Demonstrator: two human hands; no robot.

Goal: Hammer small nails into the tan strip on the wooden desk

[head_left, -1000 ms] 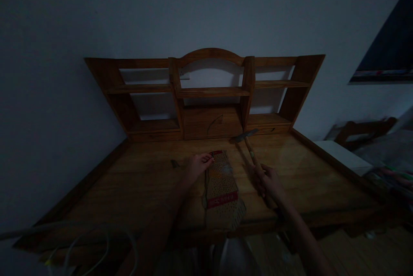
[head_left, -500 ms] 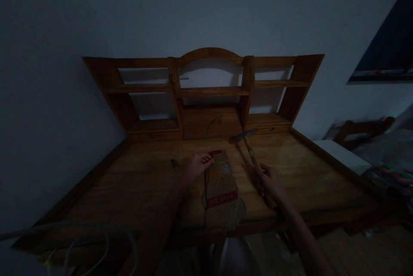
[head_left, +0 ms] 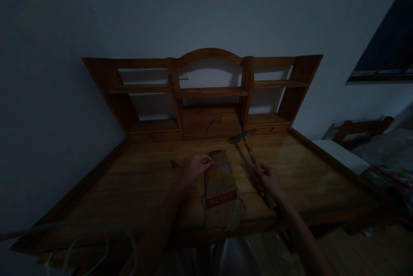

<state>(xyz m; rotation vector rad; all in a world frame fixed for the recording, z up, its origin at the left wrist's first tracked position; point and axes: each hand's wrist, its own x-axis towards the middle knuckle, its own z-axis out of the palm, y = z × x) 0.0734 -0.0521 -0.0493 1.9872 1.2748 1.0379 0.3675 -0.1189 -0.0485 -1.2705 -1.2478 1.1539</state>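
Note:
My right hand [head_left: 268,180] is wrapped round the wooden handle of a hammer [head_left: 249,151]. The hammer's long dark metal head points away from me, to the right of a flat piece of cardboard [head_left: 221,183]. Red bands and many small dark holes or dots mark the cardboard, which lies on the desk [head_left: 135,194]. Over its far left part, my left hand [head_left: 198,165] holds its thumb and fingers pinched together. Something tiny and shiny shows at those fingertips, too small and dark to name.
A wooden shelf unit [head_left: 211,92] stands along the desk's back edge, against the wall. A small dark object [head_left: 174,164] lies left of my left hand. Pale cables [head_left: 106,241] loop at the near left. A chair back [head_left: 363,130] shows at right. The room is dim.
Almost nothing differs. My left hand's fingertips have shifted very slightly over the cardboard, and the hammer stays in about the same place.

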